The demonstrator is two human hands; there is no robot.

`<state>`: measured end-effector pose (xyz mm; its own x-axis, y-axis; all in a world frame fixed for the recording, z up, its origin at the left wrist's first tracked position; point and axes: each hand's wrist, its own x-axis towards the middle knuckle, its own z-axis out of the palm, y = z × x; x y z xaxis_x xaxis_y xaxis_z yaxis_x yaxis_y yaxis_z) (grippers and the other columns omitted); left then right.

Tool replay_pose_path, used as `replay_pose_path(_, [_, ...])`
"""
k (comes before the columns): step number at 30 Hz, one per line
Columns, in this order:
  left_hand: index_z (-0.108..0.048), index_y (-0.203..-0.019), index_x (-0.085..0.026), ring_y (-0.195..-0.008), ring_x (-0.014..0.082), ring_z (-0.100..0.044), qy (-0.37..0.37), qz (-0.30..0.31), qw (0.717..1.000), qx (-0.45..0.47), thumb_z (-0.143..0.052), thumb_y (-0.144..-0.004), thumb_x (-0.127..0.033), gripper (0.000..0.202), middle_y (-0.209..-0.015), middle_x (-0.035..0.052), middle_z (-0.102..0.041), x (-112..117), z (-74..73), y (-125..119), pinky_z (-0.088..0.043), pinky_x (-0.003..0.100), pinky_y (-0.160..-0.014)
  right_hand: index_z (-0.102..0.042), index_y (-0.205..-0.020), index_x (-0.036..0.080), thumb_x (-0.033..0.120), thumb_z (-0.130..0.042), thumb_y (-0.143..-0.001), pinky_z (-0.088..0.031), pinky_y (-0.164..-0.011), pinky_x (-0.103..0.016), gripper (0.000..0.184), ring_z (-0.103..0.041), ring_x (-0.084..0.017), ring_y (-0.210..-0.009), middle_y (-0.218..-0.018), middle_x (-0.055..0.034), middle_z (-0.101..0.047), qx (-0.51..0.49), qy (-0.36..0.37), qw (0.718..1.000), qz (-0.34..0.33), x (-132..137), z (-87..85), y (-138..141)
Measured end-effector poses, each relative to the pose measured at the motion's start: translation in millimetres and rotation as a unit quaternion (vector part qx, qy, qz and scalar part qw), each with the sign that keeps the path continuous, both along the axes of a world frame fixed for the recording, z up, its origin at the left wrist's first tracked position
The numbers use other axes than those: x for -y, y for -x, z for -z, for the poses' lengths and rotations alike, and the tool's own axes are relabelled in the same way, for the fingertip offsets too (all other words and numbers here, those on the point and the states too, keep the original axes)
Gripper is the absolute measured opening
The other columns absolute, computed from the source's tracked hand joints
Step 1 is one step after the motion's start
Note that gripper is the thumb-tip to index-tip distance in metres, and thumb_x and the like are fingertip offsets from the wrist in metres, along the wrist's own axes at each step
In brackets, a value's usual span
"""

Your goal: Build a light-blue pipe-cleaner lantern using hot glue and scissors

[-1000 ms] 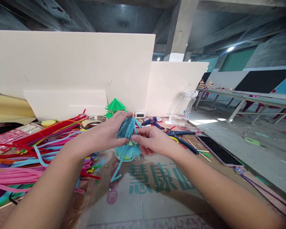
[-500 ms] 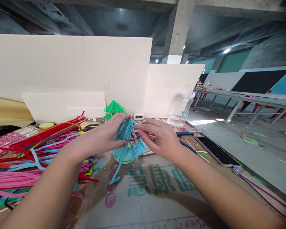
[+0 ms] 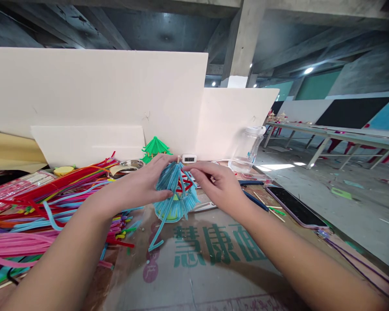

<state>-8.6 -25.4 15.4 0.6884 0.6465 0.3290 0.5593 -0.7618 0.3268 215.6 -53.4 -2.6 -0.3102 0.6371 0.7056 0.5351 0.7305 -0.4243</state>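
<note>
A cone-roofed model (image 3: 168, 185) of light blue pipe cleaners stands in front of me, with a wider fringed tier below, a greenish round part near its base and red strips inside. My left hand (image 3: 145, 179) is closed around its left side, the thumb across the front and the fingers behind, partly hidden. At the upper right of the cone, my right hand (image 3: 218, 181) pinches the end of a blue pipe cleaner near the tip. A small wooden stick pokes out at the top. One bent blue pipe cleaner (image 3: 157, 237) hangs down in front onto the board.
Bundles of coloured pipe cleaners (image 3: 22, 244) lie to the left, near a metal bowl (image 3: 129, 165). Behind stand a green pipe-cleaner model (image 3: 154, 147), a small digital clock (image 3: 189, 159) and a clear bottle (image 3: 246, 149). Blue-handled pliers (image 3: 254, 199) and a phone (image 3: 296, 207) are on the right.
My right hand's fingers have drawn together into a tighter pinch and shifted slightly, showing more of the red strips inside the model. The left hand keeps its hold.
</note>
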Motion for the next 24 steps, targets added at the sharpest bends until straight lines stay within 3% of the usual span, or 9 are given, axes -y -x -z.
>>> replay_pose_path(5, [-0.029,-0.143,-0.03,-0.132,0.0273,-0.047,0.018,-0.01,1.0,0.017,-0.064,-0.08,-0.035,0.073,-0.144,0.0088,-0.042,-1.3,1.1,1.8,-0.041,0.043,-0.108,-0.064,-0.089,0.019,0.03,-0.059,-0.089,-0.041,-0.058,-0.024,0.013,-0.054,-0.012,-0.063,-0.072,0.0,-0.062,-0.077,0.027,0.996,0.038,-2.1,-0.4,-1.2])
replay_pose_path(9, [-0.029,-0.145,-0.03,-0.132,0.0261,-0.047,0.028,-0.005,0.999,0.024,-0.064,-0.081,-0.036,0.073,-0.146,0.0081,-0.043,-0.5,-0.6,3.5,-0.041,0.041,-0.109,-0.059,-0.078,0.018,0.032,-0.067,-0.083,-0.04,-0.059,-0.024,0.017,-0.055,-0.012,-0.065,-0.072,0.0003,-0.063,-0.102,0.06,0.991,0.068,-9.8,0.8,-6.8])
replay_pose_path(13, [-0.028,-0.148,-0.03,-0.135,0.0251,-0.045,0.046,-0.006,0.999,0.019,-0.058,-0.087,-0.046,0.07,-0.15,0.0068,-0.041,-1.0,-2.7,6.4,-0.041,0.038,-0.109,-0.064,-0.079,0.018,0.032,-0.061,-0.087,-0.039,-0.06,-0.024,0.017,-0.057,-0.013,-0.066,-0.072,-0.0004,-0.066,-0.068,0.081,0.992,0.064,-11.8,-0.6,-9.2])
replay_pose_path(18, [-0.044,-0.141,-0.026,-0.129,0.0264,-0.052,0.057,-0.049,0.993,0.091,-0.05,-0.091,-0.054,0.058,-0.145,0.0077,-0.051,-6.2,-1.0,2.4,-0.046,0.041,-0.104,-0.069,-0.084,0.018,0.029,-0.049,-0.095,-0.039,-0.066,-0.025,0.026,-0.06,-0.014,-0.072,-0.078,-0.0018,-0.07,0.018,0.068,0.997,0.028,-12.3,2.2,-4.0])
replay_pose_path(24, [-0.065,-0.116,-0.022,-0.11,0.0255,-0.063,0.02,-0.091,0.985,0.144,-0.052,-0.088,-0.054,0.045,-0.121,0.0076,-0.068,-7.5,-3.8,-6.8,-0.053,0.04,-0.093,-0.073,-0.09,0.018,0.033,-0.055,-0.092,-0.038,-0.06,-0.024,0.023,-0.056,-0.013,-0.067,-0.078,-0.0019,-0.069,-0.014,0.14,0.99,0.005,-15.2,14.0,6.3])
